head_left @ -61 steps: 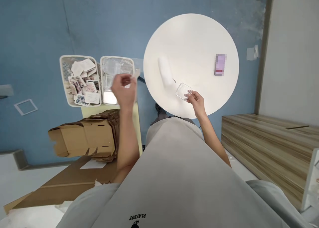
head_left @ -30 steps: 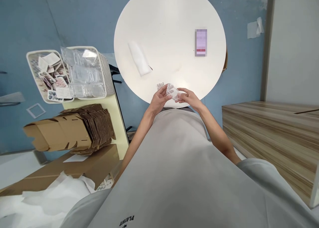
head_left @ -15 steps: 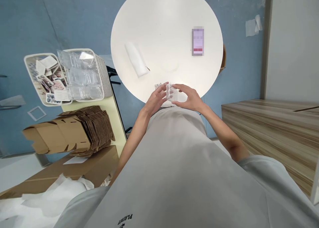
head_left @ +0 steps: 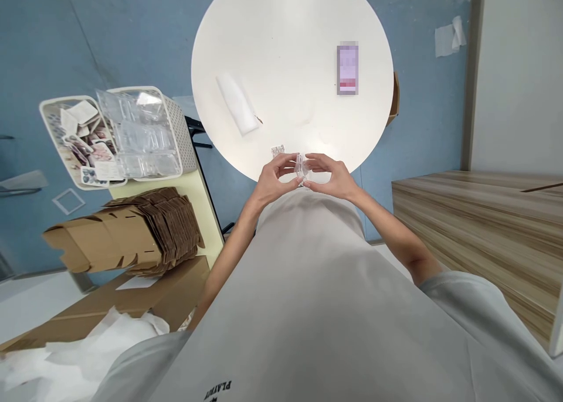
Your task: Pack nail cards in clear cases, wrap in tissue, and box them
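Between both my hands, at the near edge of the round white table (head_left: 281, 97), is a small clear plastic box (head_left: 301, 166). My left hand (head_left: 277, 178) grips its left side, thumb at the near end and fingers at the far end. On its right side, my right hand (head_left: 332, 176) pinches it the same way. What the box contains is too small to make out. Just beyond my left fingers lies a small clear piece with a bumpy, shiny look (head_left: 278, 150).
A white wrapped roll (head_left: 237, 104) and a phone (head_left: 347, 69) lie on the table. To the left stand a basket of clear plastic packs (head_left: 179, 126), a basket of printed cards (head_left: 53, 138) and stacked folded cardboard (head_left: 171, 226). A wood-grain cabinet (head_left: 475, 226) is at the right.
My left hand has turned, its thumb and fingers now closing round the clear box. My right hand has closed in on the box's other side. The view has shifted slightly.
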### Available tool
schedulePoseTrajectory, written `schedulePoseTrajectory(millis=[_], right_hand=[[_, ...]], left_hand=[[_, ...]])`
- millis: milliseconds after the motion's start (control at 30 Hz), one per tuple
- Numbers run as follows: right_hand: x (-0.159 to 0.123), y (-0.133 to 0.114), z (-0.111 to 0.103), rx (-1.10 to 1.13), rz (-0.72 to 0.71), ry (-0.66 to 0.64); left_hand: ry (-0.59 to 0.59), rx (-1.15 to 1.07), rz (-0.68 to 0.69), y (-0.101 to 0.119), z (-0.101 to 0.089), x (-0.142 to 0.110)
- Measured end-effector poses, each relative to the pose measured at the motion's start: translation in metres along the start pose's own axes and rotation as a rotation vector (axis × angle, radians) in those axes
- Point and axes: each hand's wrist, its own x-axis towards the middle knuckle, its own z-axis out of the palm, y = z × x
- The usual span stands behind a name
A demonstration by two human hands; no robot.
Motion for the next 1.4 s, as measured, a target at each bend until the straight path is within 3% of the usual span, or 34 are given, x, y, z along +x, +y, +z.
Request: schedulePoseTrajectory(millis=[167, 267, 400, 500, 633, 733, 867, 967, 1133, 1400], right_hand=[[-0.01, -0.003, 0.002, 0.068, 0.068, -0.017], [-0.013, -0.001, -0.002, 0.152, 0.102, -0.056], [-0.002, 0.001, -0.011, 0.271, 0.172, -0.083], [0.014, -0.002, -0.01, 0.245, 0.202, -0.089], [0.04, -0.002, 0.011, 0.162, 0.201, -0.224], [0.065, 0.015, 0.033, 0.021, 0.18, -0.284], [0.117, 0.06, 0.057, -0.455, 0.132, -0.19], [0.159, 0.095, 0.076, -0.8, 0.19, -0.249], [0.195, 0.126, 0.102, -0.991, 0.195, -0.256], [0.191, 0.144, 0.098, -0.96, 0.103, -0.182]], left_hand=[[-0.01, -0.085, -0.026, -0.016, -0.003, -0.004], [-0.078, -0.216, -0.093, -0.022, -0.012, -0.008], [-0.179, -0.39, -0.202, -0.016, -0.027, -0.014], [-0.161, -0.417, -0.26, -0.011, -0.033, -0.017], [-0.062, -0.356, -0.391, -0.021, -0.032, -0.025], [0.111, -0.392, -0.455, -0.038, -0.034, -0.039], [0.426, -0.487, -0.439, -0.056, -0.047, -0.066], [0.56, -0.504, -0.43, -0.061, -0.058, -0.084], [0.669, -0.512, -0.389, -0.064, -0.071, -0.1], [0.704, -0.531, -0.35, -0.065, -0.079, -0.094]])
